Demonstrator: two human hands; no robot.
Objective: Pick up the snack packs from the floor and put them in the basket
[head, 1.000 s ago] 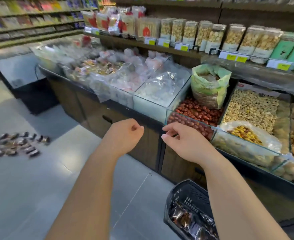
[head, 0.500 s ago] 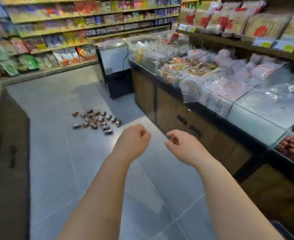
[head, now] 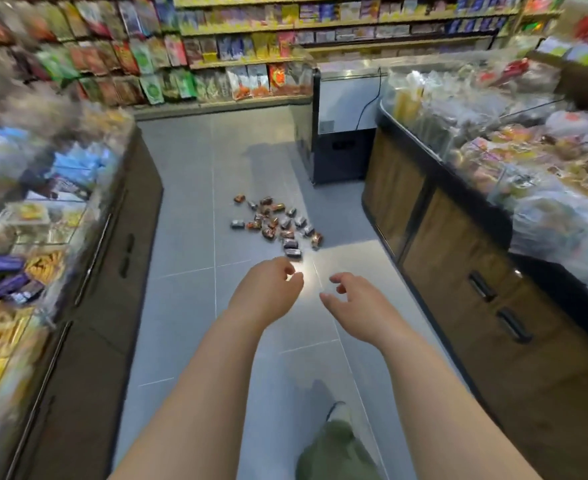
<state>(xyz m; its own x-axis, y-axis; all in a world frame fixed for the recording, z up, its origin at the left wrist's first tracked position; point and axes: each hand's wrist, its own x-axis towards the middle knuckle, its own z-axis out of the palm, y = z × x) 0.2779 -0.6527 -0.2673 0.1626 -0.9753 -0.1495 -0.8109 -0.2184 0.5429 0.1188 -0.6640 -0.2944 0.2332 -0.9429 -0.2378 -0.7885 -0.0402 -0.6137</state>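
- Snack packs (head: pixel 275 225): we are counting a loose scatter of small wrapped packs lying on the grey floor (head: pixel 188 306), in the aisle ahead of both hands; their printing is too small for us to read, and we are making out only brown, orange and dark wrappers.
- Left hand (head: pixel 264 292): we are holding it out in front with the fingers loosely curled and nothing showing in it; the palm is facing away from us.
- Right hand (head: pixel 354 303): we are holding it out just beside the left, apart from it, with fingers relaxed, thumb spread and nothing in its grip.
- Both forearms are running off the bottom edge.
- Green trouser leg (head: pixel 334 452): we are seeing it in part between the forearms, with a shoe (head: pixel 341 412) at its tip.
- Left counter (head: pixel 88 258): heavy blur is smearing its goods; we are picking out only purple and yellow wrappers.
- Right counter (head: pixel 458 271): wooden doors with dark handles are facing the aisle; the clear bags piled on top are blurring together and running off the right edge.
- Freezer cabinet (head: pixel 341 133): it is standing at the aisle's far end, beyond the packs, with a dark cable (head: pixel 368 102) hanging down its side.
- Back shelves (head: pixel 244 46): rows of coloured bags are filling them, with the labels unreadable.
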